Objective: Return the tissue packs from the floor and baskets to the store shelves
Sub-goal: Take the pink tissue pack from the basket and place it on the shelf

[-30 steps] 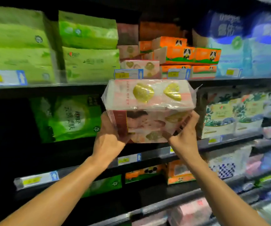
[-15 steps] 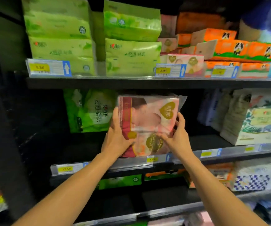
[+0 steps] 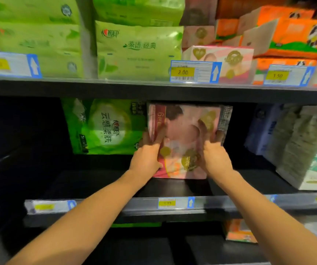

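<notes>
On the left we see the green pack (image 3: 104, 127) standing on the middle shelf (image 3: 96, 185); our left hand (image 3: 147, 159) presses flat on the pink tissue pack (image 3: 184, 142), touching it beside the green one; the pack stands upright, so its face shows; our right hand (image 3: 215, 157) clasps its right edge, we judge to square it; boxed tissues (image 3: 310, 150) wait further right.
</notes>
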`<state>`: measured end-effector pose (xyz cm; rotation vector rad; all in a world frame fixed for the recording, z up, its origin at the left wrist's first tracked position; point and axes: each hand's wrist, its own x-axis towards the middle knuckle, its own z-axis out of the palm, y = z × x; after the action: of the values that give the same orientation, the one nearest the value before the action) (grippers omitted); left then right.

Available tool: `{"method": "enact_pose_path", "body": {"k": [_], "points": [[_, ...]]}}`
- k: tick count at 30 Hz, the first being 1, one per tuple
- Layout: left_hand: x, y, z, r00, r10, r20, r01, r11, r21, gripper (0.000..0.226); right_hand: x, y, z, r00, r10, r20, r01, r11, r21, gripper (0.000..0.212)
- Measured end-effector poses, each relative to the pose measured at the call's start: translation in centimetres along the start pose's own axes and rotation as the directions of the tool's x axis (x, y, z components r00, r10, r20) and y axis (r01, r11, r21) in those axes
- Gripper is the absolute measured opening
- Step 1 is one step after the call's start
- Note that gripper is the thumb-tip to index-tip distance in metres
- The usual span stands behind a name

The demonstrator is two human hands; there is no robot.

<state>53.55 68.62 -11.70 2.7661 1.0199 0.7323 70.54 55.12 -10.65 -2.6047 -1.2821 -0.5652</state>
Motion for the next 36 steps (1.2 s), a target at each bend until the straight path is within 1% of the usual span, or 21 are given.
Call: {"method": "enact_pose_path", "body": {"k": [1, 2, 3, 6, 7, 8, 10, 11, 14, 16, 18, 20, 22, 24, 26, 27, 29, 31, 32, 34, 36], "points": [[1.1, 0.3, 0.7, 1.0, -0.002, -0.01, 0.002, 1.0, -0.015, 0.122, 1.2, 0.5, 0.6, 0.998, -0.018, 0.054, 0.021, 0.998, -0.062, 0.033], [2.2, 0.3, 1.3, 1.0, -0.005, -0.019, 0.004, 1.0, -0.028, 0.127, 2.5, 0.9, 1.5, 0.997, -0.03, 0.07, 0.036, 0.995, -0.095, 0.037], [3.4, 0.3, 1.8, 1.0, -0.013, -0.016, 0.012, 1.0, -0.027, 0.127, 3.7, 1.1, 1.8, 0.998, -0.035, 0.061, 0.039, 0.997, -0.068, 0.048], [6.4, 0.4, 2.6, 0.998, -0.055, -0.014, 0.056, 0.996, 0.064, 0.11, 7.2, 1.0, 3.2, 0.999, 0.034, 0.004, -0.034, 0.98, 0.197, 0.081], [7.2, 0.4, 2.9, 0.997, -0.066, -0.029, 0.068, 0.993, 0.095, 0.105, 8.1, 1.0, 3.8, 0.999, 0.031, -0.025, -0.024, 0.969, 0.244, 0.092], [7.9, 0.3, 3.3, 0.996, -0.076, -0.05, 0.081, 0.99, 0.119, 0.102, 8.8, 1.0, 4.7, 0.996, -0.008, -0.094, 0.03, 0.972, 0.234, 0.1], [9.0, -0.1, 4.3, 0.992, -0.094, -0.088, 0.105, 0.985, 0.134, 0.097, 10.5, 1.0, 6.8, 0.966, -0.087, -0.242, 0.14, 0.967, 0.212, 0.105], [9.4, -0.3, 4.8, 0.99, -0.099, -0.098, 0.111, 0.986, 0.126, 0.094, 11.4, 0.8, 7.3, 0.96, -0.11, -0.259, 0.164, 0.967, 0.197, 0.104], [9.6, -0.4, 6.3, 0.992, -0.098, -0.073, 0.106, 0.988, 0.109, 0.089, 13.2, 0.0, 8.1, 0.967, -0.138, -0.214, 0.169, 0.976, 0.137, 0.104], [9.5, -0.3, 7.0, 0.994, -0.1, -0.036, 0.101, 0.994, 0.032, 0.091, 14.0, -0.3, 8.6, 0.961, -0.154, -0.231, 0.181, 0.978, 0.101, 0.101], [9.8, -0.6, 7.0, 0.995, -0.093, -0.03, 0.092, 0.996, -0.021, 0.095, 14.6, -0.1, 8.7, 0.963, -0.164, -0.214, 0.187, 0.978, 0.094, 0.106], [9.9, -1.0, 6.6, 0.996, -0.083, -0.017, 0.081, 0.995, -0.059, 0.098, 14.5, 0.1, 8.3, 0.982, -0.13, -0.134, 0.153, 0.972, 0.179, 0.106], [9.4, -0.9, 5.7, 0.992, -0.122, 0.039, 0.124, 0.989, -0.076, 0.097, 14.2, 0.7, 7.4, 0.988, -0.145, -0.058, 0.155, 0.942, 0.297, 0.115], [8.7, -0.6, 4.6, 0.988, -0.135, 0.076, 0.135, 0.991, 0.006, 0.087, 13.4, 1.6, 5.8, 0.981, -0.188, 0.041, 0.149, 0.878, 0.454, 0.126], [7.8, -0.3, 3.2, 0.994, -0.094, 0.062, 0.08, 0.979, 0.188, 0.077, 12.0, 2.5, 3.8, 0.982, -0.181, 0.052, 0.135, 0.87, 0.473, 0.119], [7.2, -0.1, 2.4, 0.995, -0.07, 0.074, 0.047, 0.96, 0.274, 0.072, 10.8, 2.8, 2.6, 0.991, -0.131, 0.04, 0.099, 0.89, 0.446, 0.111], [5.7, 0.2, 0.7, 0.993, -0.037, 0.109, -0.006, 0.932, 0.363, 0.062, 8.0, 3.5, 0.5, 0.999, -0.004, 0.043, -0.012, 0.934, 0.358, 0.087], [3.7, 0.8, -0.8, 0.995, 0.047, 0.083, -0.076, 0.921, 0.383, 0.054, 3.9, 3.7, -1.1, 0.998, 0.059, 0.016, -0.061, 0.981, 0.184, 0.062], [2.7, 1.2, -1.5, 0.994, 0.098, 0.044, -0.108, 0.925, 0.365, 0.05, 1.7, 3.7, -1.7, 0.997, 0.061, -0.05, -0.055, 0.992, 0.116, 0.057], [0.8, 2.3, -2.8, 0.984, 0.179, -0.015, -0.165, 0.93, 0.329, 0.041, -2.3, 3.6, -2.4, 0.982, 0.025, -0.186, -0.01, 0.997, 0.08, 0.055], [-0.8, 3.5, -3.6, 0.946, 0.32, -0.044, -0.289, 0.899, 0.329, 0.04, -5.9, 4.0, -3.0, 0.972, 0.008, -0.234, 0.011, 0.997, 0.08, 0.053]]}}
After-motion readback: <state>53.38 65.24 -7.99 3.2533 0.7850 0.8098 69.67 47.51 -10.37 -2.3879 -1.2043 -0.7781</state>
